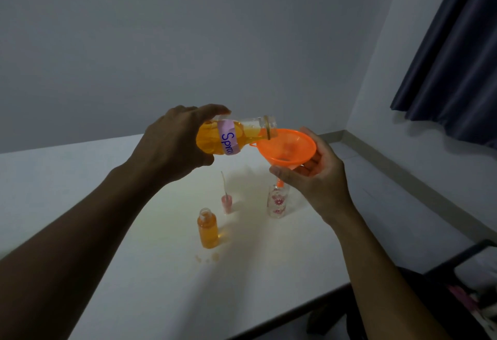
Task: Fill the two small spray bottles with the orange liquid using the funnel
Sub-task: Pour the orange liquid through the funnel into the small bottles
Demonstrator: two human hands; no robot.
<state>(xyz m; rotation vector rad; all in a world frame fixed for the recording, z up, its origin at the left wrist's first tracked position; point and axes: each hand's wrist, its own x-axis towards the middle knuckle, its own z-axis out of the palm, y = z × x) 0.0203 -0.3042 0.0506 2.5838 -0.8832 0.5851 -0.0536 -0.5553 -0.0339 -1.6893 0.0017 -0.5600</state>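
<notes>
**Pouring from the large bottle into the funnel, head view**

The white table (161, 286) fills the lower half of the frame. Its far edge meets the grey wall at centre left, and its near edge runs on a slant from bottom centre towards the lower right. Bare tabletop lies left of and in front of the small bottles. A dark curtain (451, 57) hangs at upper right, and dark furniture sits past the table's near corner at lower right.

Your left hand (174, 138) enters from lower left, back of the hand up. Its fingers and thumb are curled round the base end of the large bottle (228, 135). That bottle is tipped almost level, with its purple label facing you. Its mouth points right and rests over the left rim of the orange funnel (286, 148).

Your right hand (317, 175) enters from lower right. Its fingers cup the funnel's cone from below, with the thumb on the near side.

The funnel's spout points down to the mouth of the flowered spray bottle (278, 202), which stands upright directly under your right hand. The filled spray bottle (208, 229) stands uncapped, nearer you and to the left, below the large bottle. A pink pump cap (226, 202) with its tube upright stands between the two. Orange drops (207, 258) lie just in front of the filled bottle.
</notes>
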